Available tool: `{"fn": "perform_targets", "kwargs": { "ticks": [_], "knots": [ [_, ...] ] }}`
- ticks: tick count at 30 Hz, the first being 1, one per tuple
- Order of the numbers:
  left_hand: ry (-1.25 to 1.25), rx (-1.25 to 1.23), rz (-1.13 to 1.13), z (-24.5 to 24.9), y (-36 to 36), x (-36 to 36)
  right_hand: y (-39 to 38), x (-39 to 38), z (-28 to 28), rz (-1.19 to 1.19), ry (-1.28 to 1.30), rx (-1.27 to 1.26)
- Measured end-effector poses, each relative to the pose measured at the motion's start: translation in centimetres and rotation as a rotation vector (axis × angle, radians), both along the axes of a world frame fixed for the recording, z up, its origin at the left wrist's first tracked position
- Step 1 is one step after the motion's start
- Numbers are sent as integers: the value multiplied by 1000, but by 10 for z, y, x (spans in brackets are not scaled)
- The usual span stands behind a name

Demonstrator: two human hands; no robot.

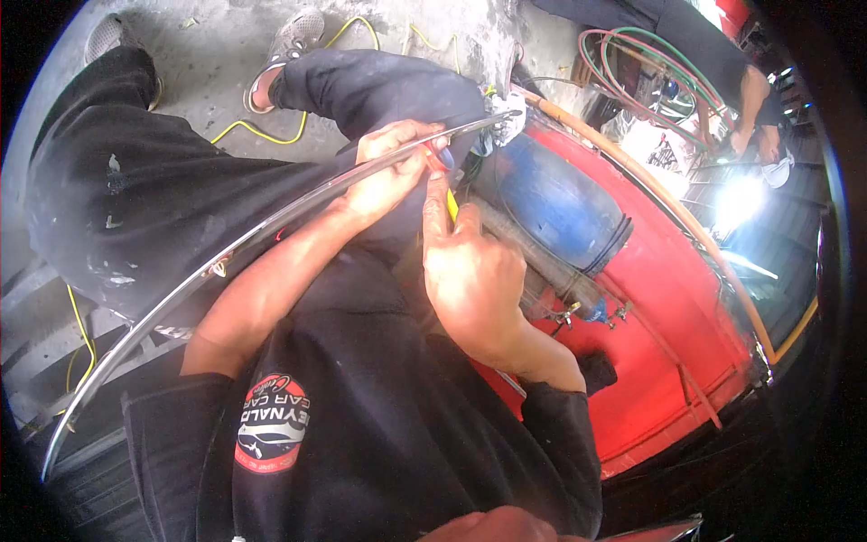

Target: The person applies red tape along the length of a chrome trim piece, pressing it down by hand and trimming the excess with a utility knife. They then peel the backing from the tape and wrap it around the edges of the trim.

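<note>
A long, thin, curved trim strip (pixel 271 219) with a shiny metal face runs from the lower left to the upper middle. My left hand (pixel 386 172) is closed round it near its upper end. Close by the fingertips of both hands is a small red piece (pixel 437 159), ring-like with blue inside. My right hand (pixel 474 271) is closed, index finger stretched toward that red piece. Between its fingers shows a narrow yellow tool (pixel 452 205), mostly hidden by the hand.
On the right, a blue cylinder (pixel 560 203) and a grey one (pixel 519 242) lie over a red panel (pixel 668 361). A yellow cord (pixel 257 134) crosses the floor. Another person's arm (pixel 751 104) shows near coiled hoses (pixel 603 68) and a bright light (pixel 741 200).
</note>
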State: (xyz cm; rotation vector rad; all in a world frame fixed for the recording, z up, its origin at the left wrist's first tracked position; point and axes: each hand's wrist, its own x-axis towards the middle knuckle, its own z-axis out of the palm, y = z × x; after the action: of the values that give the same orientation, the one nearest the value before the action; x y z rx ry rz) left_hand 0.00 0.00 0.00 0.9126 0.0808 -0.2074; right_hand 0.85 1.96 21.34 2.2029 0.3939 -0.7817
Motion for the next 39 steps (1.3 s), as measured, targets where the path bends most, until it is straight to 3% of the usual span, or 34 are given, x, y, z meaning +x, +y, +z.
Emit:
{"fn": "perform_targets", "kwargs": {
  "ticks": [11,17,23,26,30,34,39],
  "knots": [
    [89,-90,-93,10,2,-2,-8,-8,8,-20,24,-16],
    [-9,-31,23,2,-1,2,-17,-10,12,-4,47,21],
    [97,-123,-55,9,4,4,-28,-11,22,-66,75,65],
    [36,-78,-78,3,4,3,-34,-9,25,37,103,-23],
    [22,-186,-3,-3,-3,0,-41,-16,46,-11,73,-7],
    [42,-155,-84,2,1,2,-29,-17,29,-16,-7,174],
    [0,-68,-81,0,0,2,-24,-9,12,-21,3,148]
  ]
}}
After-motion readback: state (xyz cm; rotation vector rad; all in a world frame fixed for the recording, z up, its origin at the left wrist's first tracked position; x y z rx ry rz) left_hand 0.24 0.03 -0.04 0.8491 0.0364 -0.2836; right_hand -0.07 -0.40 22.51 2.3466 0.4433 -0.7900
